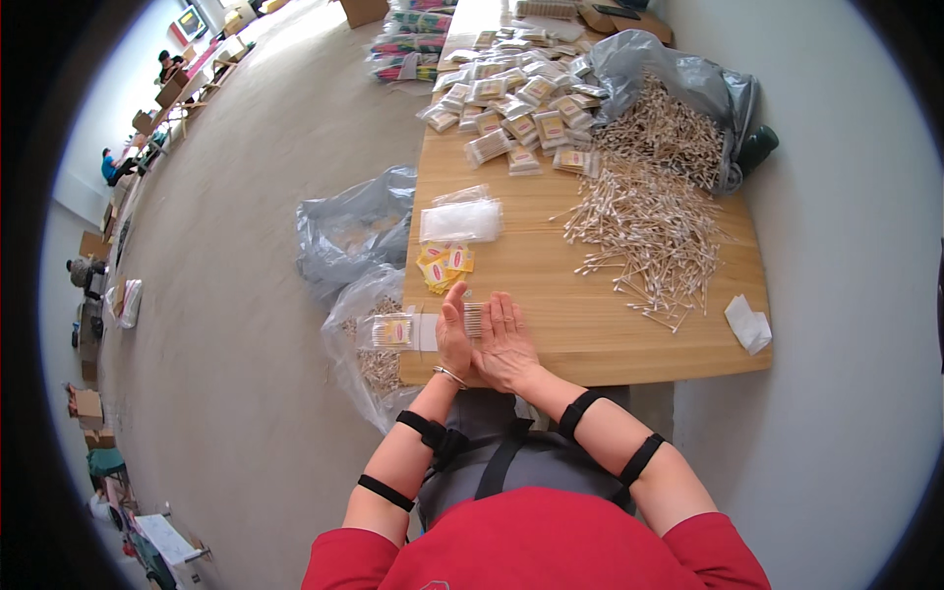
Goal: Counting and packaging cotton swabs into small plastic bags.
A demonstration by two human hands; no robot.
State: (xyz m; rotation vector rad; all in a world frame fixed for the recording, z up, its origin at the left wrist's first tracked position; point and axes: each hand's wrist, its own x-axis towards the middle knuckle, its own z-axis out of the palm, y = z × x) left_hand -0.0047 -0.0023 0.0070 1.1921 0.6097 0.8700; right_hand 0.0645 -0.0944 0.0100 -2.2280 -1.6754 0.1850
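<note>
Near the front edge of the table, a small row of cotton swabs (473,319) lies between my two hands. My left hand (453,332) stands on its edge against the left side of the row, fingers stretched out. From the right, my right hand (506,339) is laid flat with straight fingers, partly covering the swabs. The heels of both hands come together. Just left of my left hand, a clear packet of swabs with a yellow card (393,331) rests at the table's left edge. Small yellow-and-white cards (445,265) and a stack of clear plastic bags (460,221) lie beyond my hands.
Loose swabs (644,231) spill from a grey bag (639,59) at the right. Many filled packets (526,98) are heaped at the back. A white tissue (748,324) lies front right. Plastic bags (359,231) hang or stand by the left edge; a wall (836,295) borders the right.
</note>
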